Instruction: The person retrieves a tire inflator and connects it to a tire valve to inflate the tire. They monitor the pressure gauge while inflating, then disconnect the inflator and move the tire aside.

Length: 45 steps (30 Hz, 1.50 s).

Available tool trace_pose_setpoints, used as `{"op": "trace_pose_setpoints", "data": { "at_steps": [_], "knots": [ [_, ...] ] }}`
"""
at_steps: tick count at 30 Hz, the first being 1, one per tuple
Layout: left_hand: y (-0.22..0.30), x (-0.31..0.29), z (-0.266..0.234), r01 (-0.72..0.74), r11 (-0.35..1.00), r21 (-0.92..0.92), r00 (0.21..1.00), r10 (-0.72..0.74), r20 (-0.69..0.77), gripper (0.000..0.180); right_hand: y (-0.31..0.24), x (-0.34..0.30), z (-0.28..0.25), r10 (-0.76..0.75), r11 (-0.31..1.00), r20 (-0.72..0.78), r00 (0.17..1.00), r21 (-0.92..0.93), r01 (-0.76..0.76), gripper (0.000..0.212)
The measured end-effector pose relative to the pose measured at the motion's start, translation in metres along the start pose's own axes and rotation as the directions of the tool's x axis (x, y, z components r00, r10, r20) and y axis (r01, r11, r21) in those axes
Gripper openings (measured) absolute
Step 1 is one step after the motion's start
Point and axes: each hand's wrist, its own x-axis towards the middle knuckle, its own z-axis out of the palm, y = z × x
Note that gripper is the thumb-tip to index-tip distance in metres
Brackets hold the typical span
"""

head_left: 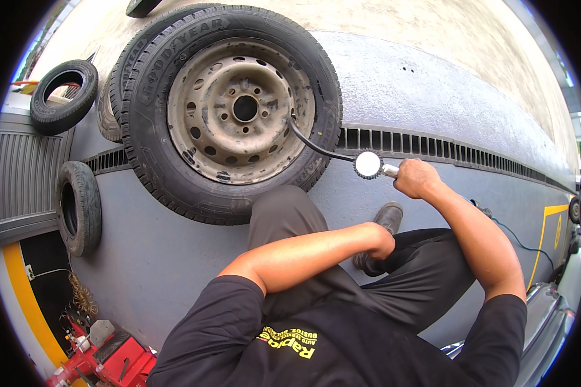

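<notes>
A large black tyre (155,155) on a worn, beige steel wheel (239,145) stands in front of me, with my left knee close to its lower edge. My right hand (417,178) is closed around the metal handle of a tyre inflator gauge (368,165) with a round white dial. A short black hose (319,149) runs from the gauge to the right side of the wheel's rim, where its end meets the valve area. My left arm crosses over my lap, and my left hand (381,242) hangs by my right knee, its fingers hidden.
Another tyre (119,77) stands behind the large one. Two loose tyres (64,97) (79,208) are at the left. A drain grate (426,145) crosses the grey floor. Red equipment (103,358) stands at the lower left; a thin hose (526,245) lies at the right.
</notes>
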Motion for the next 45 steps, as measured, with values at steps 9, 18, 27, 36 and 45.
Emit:
{"op": "trace_pose_setpoints", "data": {
  "at_steps": [9, 18, 27, 36, 45],
  "knots": [
    [-0.0011, 0.0010, 0.0015, -0.023, 1.000, 0.011, 0.999, 0.023, -0.023, 0.021, -0.0018, -0.0013, -0.0014, 0.004, 1.000, -0.004, 1.000, -0.003, -0.004, 0.029],
    [0.0001, -0.0023, -0.0010, -0.016, 1.000, 0.012, 1.000, 0.016, -0.001, 0.020, -0.0012, 0.0002, -0.0004, 0.002, 1.000, -0.011, 1.000, -0.002, -0.002, 0.029],
    [0.0007, -0.0034, -0.0005, 0.001, 1.000, -0.021, 1.000, -0.002, -0.018, 0.021, -0.0016, -0.0005, -0.0010, 0.009, 1.000, -0.011, 1.000, 0.008, -0.009, 0.029],
    [0.0002, -0.0036, 0.0000, -0.026, 1.000, -0.001, 1.000, 0.026, -0.015, 0.018, 0.0001, 0.0020, 0.0006, -0.011, 1.000, -0.004, 1.000, -0.001, 0.011, 0.029],
    [-0.0038, 0.0003, 0.0026, -0.060, 0.998, 0.008, 0.998, 0.060, -0.010, 0.019, -0.0008, 0.0009, -0.0010, 0.000, 1.000, -0.012, 1.000, 0.010, 0.000, 0.029]
  ]
}}
